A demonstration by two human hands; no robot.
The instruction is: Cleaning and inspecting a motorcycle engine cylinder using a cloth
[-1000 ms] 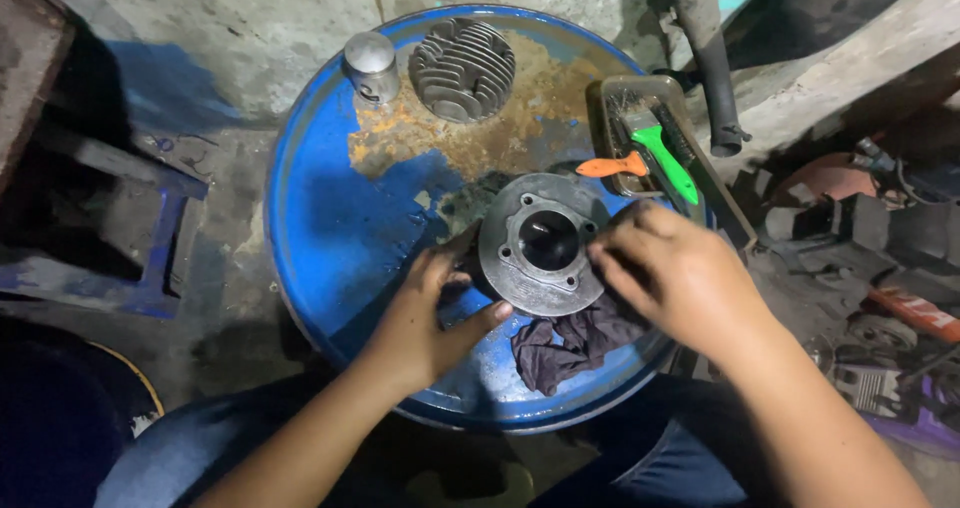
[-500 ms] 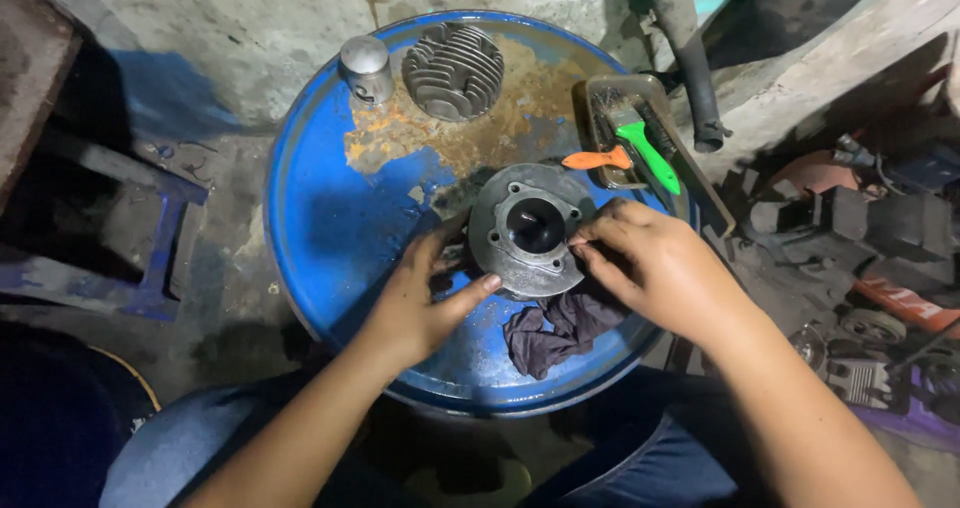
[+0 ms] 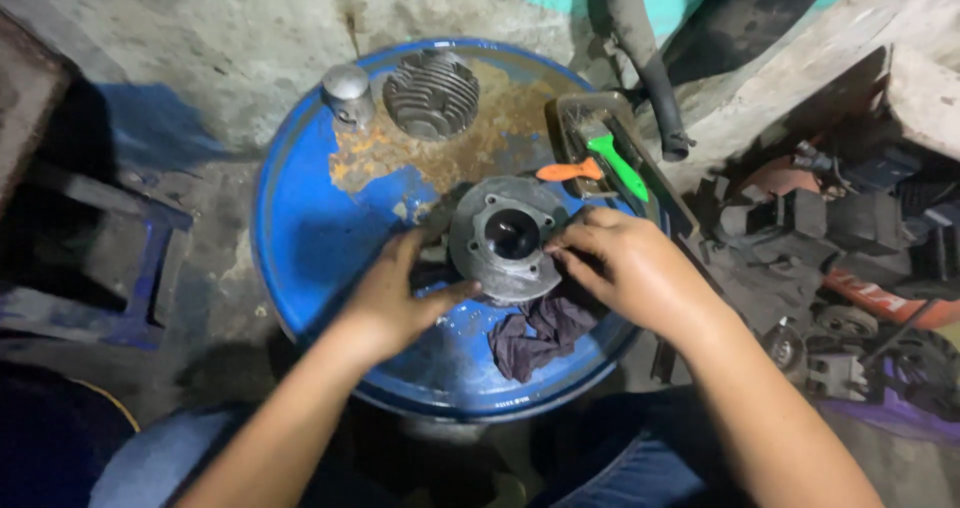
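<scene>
A grey metal engine cylinder (image 3: 505,238) with a round bore stands on the rusty top of a blue drum (image 3: 310,238). My left hand (image 3: 395,298) grips its left side, thumb against the lower rim. My right hand (image 3: 630,268) holds its right side, fingertips on the top flange. A dark rag (image 3: 540,333) lies under and in front of the cylinder.
A finned cylinder head (image 3: 432,93) and a silver piston (image 3: 348,93) sit at the drum's far edge. A tray (image 3: 640,163) with green-handled (image 3: 618,166) and orange-handled (image 3: 568,172) tools rests at the right. Engine parts and scrap (image 3: 840,258) crowd the floor right; a blue stand (image 3: 120,278) is left.
The cylinder has turned and shifted slightly between my hands. My right fingers have moved onto the top flange; the left hand stays on the side.
</scene>
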